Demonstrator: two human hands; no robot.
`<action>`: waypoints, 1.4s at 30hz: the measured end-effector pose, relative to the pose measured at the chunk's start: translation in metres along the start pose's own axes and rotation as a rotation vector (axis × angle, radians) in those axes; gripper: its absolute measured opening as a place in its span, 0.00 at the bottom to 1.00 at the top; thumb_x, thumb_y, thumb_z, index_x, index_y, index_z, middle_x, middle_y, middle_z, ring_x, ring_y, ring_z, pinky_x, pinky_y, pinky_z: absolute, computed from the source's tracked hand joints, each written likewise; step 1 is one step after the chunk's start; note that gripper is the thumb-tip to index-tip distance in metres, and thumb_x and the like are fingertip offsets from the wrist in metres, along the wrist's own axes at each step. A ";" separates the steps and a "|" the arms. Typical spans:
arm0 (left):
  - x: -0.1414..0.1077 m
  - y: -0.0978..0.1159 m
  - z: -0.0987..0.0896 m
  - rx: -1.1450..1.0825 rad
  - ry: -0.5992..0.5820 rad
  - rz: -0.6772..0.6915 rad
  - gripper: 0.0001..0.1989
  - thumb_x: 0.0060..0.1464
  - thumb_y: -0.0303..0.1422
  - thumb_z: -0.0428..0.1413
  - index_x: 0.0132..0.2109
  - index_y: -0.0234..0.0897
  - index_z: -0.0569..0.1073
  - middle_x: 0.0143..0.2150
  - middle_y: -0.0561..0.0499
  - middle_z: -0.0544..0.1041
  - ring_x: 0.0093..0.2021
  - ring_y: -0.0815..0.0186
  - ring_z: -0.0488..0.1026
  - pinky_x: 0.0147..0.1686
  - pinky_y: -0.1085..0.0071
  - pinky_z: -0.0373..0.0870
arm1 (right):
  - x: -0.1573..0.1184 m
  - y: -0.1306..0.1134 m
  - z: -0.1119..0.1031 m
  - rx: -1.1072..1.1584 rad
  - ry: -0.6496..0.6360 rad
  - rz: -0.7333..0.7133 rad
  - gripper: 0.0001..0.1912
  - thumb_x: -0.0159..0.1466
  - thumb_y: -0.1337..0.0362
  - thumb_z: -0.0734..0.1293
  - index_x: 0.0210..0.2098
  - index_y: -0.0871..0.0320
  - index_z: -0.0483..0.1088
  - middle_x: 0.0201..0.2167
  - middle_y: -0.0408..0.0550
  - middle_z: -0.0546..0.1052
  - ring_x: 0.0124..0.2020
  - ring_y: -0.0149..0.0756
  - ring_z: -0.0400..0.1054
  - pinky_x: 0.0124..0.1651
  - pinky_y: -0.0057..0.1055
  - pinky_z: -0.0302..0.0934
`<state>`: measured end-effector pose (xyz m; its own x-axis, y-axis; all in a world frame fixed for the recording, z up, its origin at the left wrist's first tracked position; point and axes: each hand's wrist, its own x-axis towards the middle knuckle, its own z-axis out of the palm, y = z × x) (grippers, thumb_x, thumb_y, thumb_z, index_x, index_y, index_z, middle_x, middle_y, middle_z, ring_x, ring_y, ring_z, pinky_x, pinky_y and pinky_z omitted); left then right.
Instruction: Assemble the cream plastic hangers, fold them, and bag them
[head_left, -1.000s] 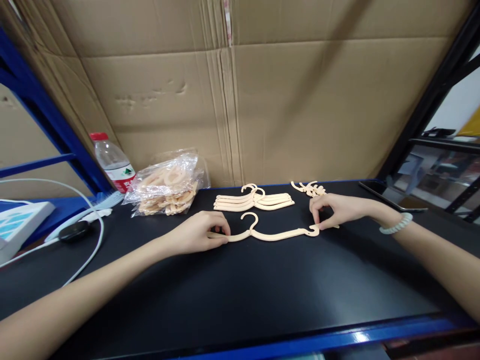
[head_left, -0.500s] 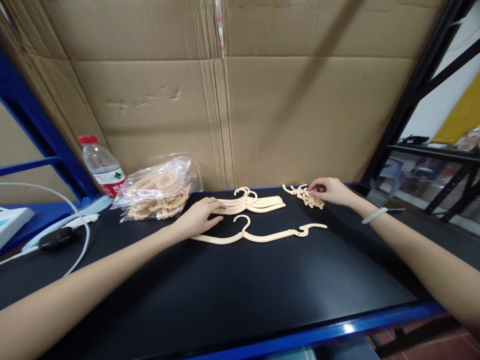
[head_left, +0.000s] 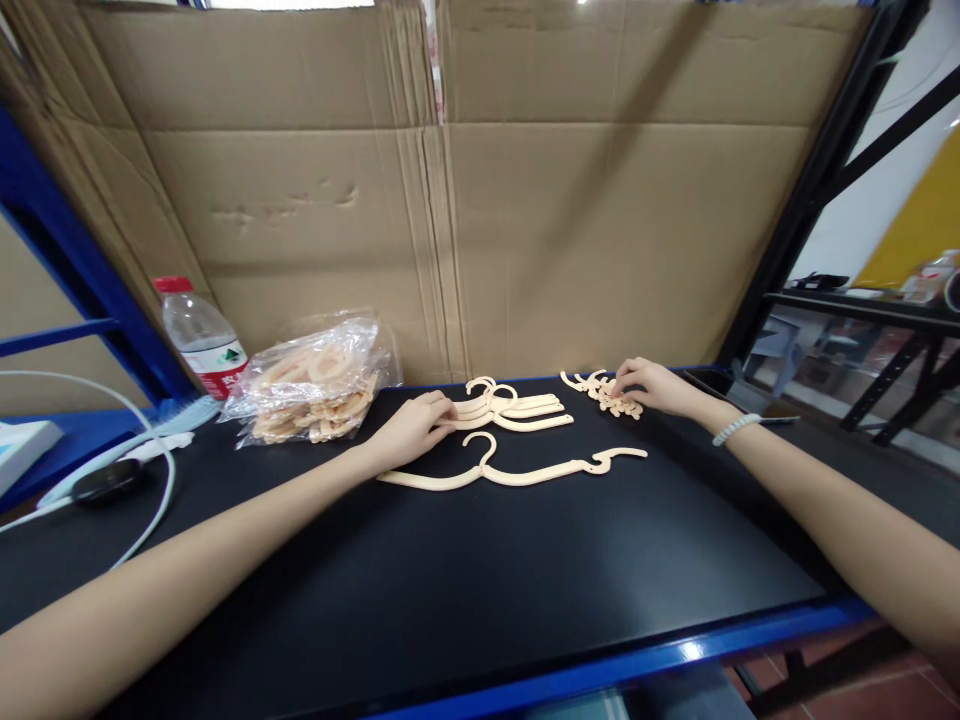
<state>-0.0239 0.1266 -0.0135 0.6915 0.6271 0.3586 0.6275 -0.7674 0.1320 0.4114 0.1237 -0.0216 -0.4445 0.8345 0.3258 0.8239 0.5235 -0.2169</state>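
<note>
My left hand (head_left: 417,426) is closed on the left end of the front hanger in a stack of cream plastic hangers (head_left: 517,408). That front hanger sits slightly out of line, further right than the others. Nearer to me lies a single hanger (head_left: 442,482) with a hook piece (head_left: 600,462) at its right end; its left tip is partly hidden by my left wrist. My right hand (head_left: 651,386) reaches into a small pile of loose hook pieces (head_left: 604,392), fingers bent and pinched together; what lies between the fingertips is hidden.
Clear plastic bags of hanger parts (head_left: 315,385) lie at the left, beside a red-capped bottle (head_left: 202,335). A white cable (head_left: 171,470) loops near the left edge. Cardboard (head_left: 600,220) stands behind the black tabletop (head_left: 480,600); a black rack (head_left: 862,310) is at the right.
My left hand has closed on the front hanger of the stack, which has shifted out of line with the others. My right hand stays at the hook pieces. The view has shifted slightly.
</note>
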 end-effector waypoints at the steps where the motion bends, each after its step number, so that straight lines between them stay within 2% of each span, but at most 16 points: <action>1: -0.001 0.001 0.001 -0.019 0.016 -0.015 0.06 0.58 0.32 0.49 0.37 0.36 0.69 0.38 0.47 0.73 0.40 0.61 0.72 0.40 0.66 0.68 | 0.000 0.000 0.001 0.005 0.014 -0.008 0.09 0.59 0.65 0.64 0.32 0.54 0.77 0.37 0.52 0.71 0.41 0.43 0.65 0.49 0.41 0.60; 4: -0.003 0.004 -0.001 -0.080 0.055 -0.076 0.05 0.58 0.33 0.48 0.39 0.38 0.67 0.38 0.48 0.75 0.38 0.62 0.74 0.38 0.67 0.68 | 0.000 -0.002 0.004 0.041 0.105 -0.020 0.11 0.62 0.59 0.63 0.33 0.54 0.77 0.36 0.52 0.69 0.40 0.43 0.65 0.47 0.41 0.60; 7: -0.010 0.010 -0.005 -0.132 0.115 -0.142 0.04 0.58 0.34 0.49 0.39 0.39 0.65 0.38 0.49 0.76 0.39 0.61 0.75 0.39 0.67 0.68 | -0.001 -0.011 0.004 0.075 0.280 0.003 0.17 0.63 0.52 0.61 0.33 0.54 0.77 0.35 0.51 0.66 0.38 0.42 0.64 0.45 0.40 0.60; 12: -0.031 0.022 -0.012 -0.217 0.289 -0.231 0.06 0.58 0.36 0.50 0.38 0.38 0.65 0.36 0.50 0.75 0.38 0.63 0.75 0.40 0.67 0.71 | 0.001 -0.032 -0.001 0.102 0.554 0.132 0.20 0.63 0.49 0.60 0.35 0.55 0.77 0.30 0.49 0.65 0.30 0.39 0.61 0.36 0.38 0.58; 15: -0.044 0.026 -0.012 -0.298 0.349 -0.264 0.08 0.58 0.37 0.51 0.40 0.38 0.65 0.37 0.51 0.74 0.38 0.64 0.75 0.40 0.66 0.73 | 0.004 -0.045 -0.005 0.195 0.612 0.232 0.20 0.62 0.48 0.61 0.35 0.57 0.76 0.24 0.47 0.66 0.25 0.37 0.59 0.31 0.36 0.54; 18: -0.051 0.030 -0.008 -0.408 0.391 -0.292 0.10 0.58 0.38 0.51 0.43 0.37 0.67 0.42 0.49 0.74 0.42 0.63 0.75 0.43 0.66 0.74 | 0.005 -0.060 -0.009 0.395 0.651 0.340 0.19 0.59 0.48 0.64 0.34 0.58 0.74 0.19 0.45 0.67 0.22 0.35 0.60 0.29 0.34 0.53; 21: -0.053 0.033 -0.004 -0.440 0.426 -0.299 0.12 0.59 0.38 0.52 0.46 0.37 0.69 0.46 0.47 0.75 0.46 0.61 0.75 0.47 0.65 0.74 | 0.005 -0.080 -0.010 0.676 0.692 0.392 0.17 0.55 0.49 0.68 0.33 0.58 0.73 0.22 0.47 0.72 0.22 0.34 0.63 0.26 0.32 0.56; 24: -0.053 0.035 -0.002 -0.403 0.460 -0.272 0.13 0.59 0.38 0.52 0.47 0.36 0.71 0.47 0.47 0.76 0.46 0.61 0.75 0.49 0.64 0.72 | 0.005 -0.101 -0.005 0.946 0.625 0.406 0.17 0.54 0.50 0.70 0.32 0.59 0.74 0.30 0.53 0.77 0.24 0.34 0.66 0.23 0.30 0.57; 27: -0.054 0.037 0.000 -0.368 0.482 -0.228 0.12 0.59 0.37 0.52 0.46 0.36 0.72 0.45 0.47 0.77 0.46 0.61 0.75 0.49 0.64 0.72 | 0.005 -0.119 0.005 1.122 0.500 0.401 0.17 0.52 0.52 0.73 0.33 0.60 0.76 0.33 0.54 0.78 0.26 0.32 0.68 0.23 0.28 0.59; 30: -0.055 0.040 -0.001 -0.329 0.488 -0.201 0.11 0.59 0.36 0.52 0.45 0.36 0.73 0.43 0.47 0.77 0.45 0.61 0.75 0.47 0.65 0.72 | 0.004 -0.132 0.016 1.263 0.389 0.428 0.17 0.46 0.58 0.78 0.32 0.59 0.75 0.33 0.50 0.78 0.28 0.29 0.68 0.25 0.24 0.62; 33: -0.055 0.042 -0.003 -0.291 0.496 -0.178 0.10 0.59 0.35 0.53 0.45 0.36 0.73 0.42 0.48 0.77 0.43 0.62 0.76 0.46 0.66 0.73 | 0.005 -0.139 0.023 1.411 0.341 0.475 0.18 0.43 0.63 0.80 0.31 0.57 0.72 0.29 0.45 0.78 0.28 0.28 0.70 0.30 0.24 0.66; 37: -0.055 0.044 -0.005 -0.270 0.492 -0.154 0.09 0.59 0.34 0.53 0.45 0.36 0.73 0.42 0.48 0.78 0.43 0.62 0.75 0.45 0.66 0.72 | 0.005 -0.138 0.027 1.436 0.241 0.475 0.20 0.44 0.64 0.80 0.34 0.57 0.73 0.27 0.43 0.76 0.30 0.31 0.72 0.37 0.27 0.70; 42: -0.056 0.043 -0.003 -0.278 0.477 -0.133 0.08 0.59 0.31 0.53 0.44 0.36 0.73 0.42 0.49 0.77 0.43 0.64 0.75 0.46 0.67 0.72 | 0.003 -0.137 0.026 1.419 0.091 0.416 0.14 0.50 0.61 0.77 0.30 0.59 0.72 0.29 0.45 0.75 0.36 0.33 0.73 0.45 0.32 0.68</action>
<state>-0.0371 0.0580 -0.0249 0.3342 0.6405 0.6915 0.5360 -0.7326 0.4195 0.2880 0.0588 -0.0154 -0.2010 0.9778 0.0597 -0.1644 0.0264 -0.9860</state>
